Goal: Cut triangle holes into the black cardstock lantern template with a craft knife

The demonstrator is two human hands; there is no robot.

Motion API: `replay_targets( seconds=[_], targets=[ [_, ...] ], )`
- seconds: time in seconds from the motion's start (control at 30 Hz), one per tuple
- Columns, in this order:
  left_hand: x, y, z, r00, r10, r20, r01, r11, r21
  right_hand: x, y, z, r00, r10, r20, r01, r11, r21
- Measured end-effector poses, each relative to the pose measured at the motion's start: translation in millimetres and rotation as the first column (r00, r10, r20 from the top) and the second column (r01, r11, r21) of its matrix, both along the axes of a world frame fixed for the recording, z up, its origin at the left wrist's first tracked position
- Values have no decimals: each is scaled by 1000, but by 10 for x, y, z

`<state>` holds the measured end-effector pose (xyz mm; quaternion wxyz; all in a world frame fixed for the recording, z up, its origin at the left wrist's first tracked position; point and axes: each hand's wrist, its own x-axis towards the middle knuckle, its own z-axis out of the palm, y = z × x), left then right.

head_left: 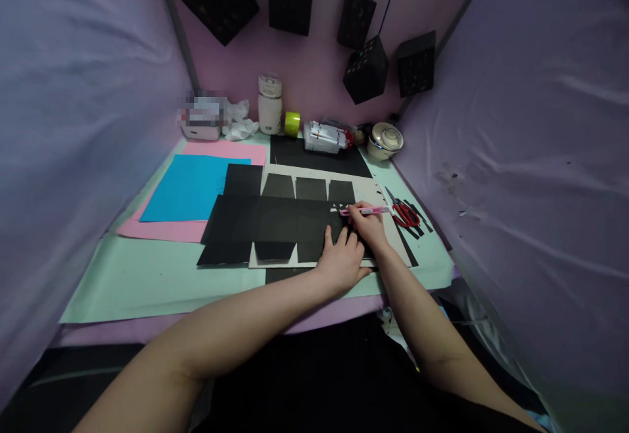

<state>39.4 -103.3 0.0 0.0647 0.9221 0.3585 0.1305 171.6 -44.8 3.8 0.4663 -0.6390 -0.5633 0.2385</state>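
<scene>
A flat black card sheet point(265, 220) with tabs along its far and near edges lies on a pale board point(367, 190). My left hand point(341, 259) rests on the right part of the card, fingers spread and palm down. Just beyond it, my right hand point(367, 225) is closed round a pink and white pen-like tool point(371, 210). The tool's tip is at a few small pale cut-outs point(335, 207) in the card. Whether the tip touches the card is too small to tell.
Red-handled scissors point(407, 215) and black strips lie at the right. Blue paper point(184, 187) on pink paper point(164, 230) is at the left. Behind stand a white bottle point(270, 107), yellow tape point(292, 124) and a lidded bowl point(385, 141). Black boxes point(366, 71) hang above.
</scene>
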Motion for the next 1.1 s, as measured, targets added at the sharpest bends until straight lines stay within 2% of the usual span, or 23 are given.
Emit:
replay_targets(
  seconds=[0.23, 0.4, 0.5, 0.73, 0.93, 1.1],
  targets=[
    [6, 1, -20, 1000, 1, 16, -1, 1000, -3, 5, 21, -34, 999, -5, 51, 3, 999, 42],
    [7, -2, -20, 1000, 4, 5, -4, 1000, 0, -5, 14, -17, 998, 2, 66, -3, 1000, 23],
    [6, 0, -9, 1000, 2, -5, -2, 1000, -1, 34, 16, 15, 995, 45, 92, -46, 999, 11],
    [8, 6, 14, 1000, 17, -6, -17, 1000, 5, 214, 95, 45, 948, 266, 174, -270, 963, 2],
    [3, 2, 27, 1000, 8, -27, -9, 1000, -7, 252, 112, -60, 950, 271, 155, -280, 959, 43],
    [15, 2, 12, 1000, 14, -27, -14, 1000, 0, 256, 106, -67, 945, 290, 151, -300, 952, 53]
  ],
)
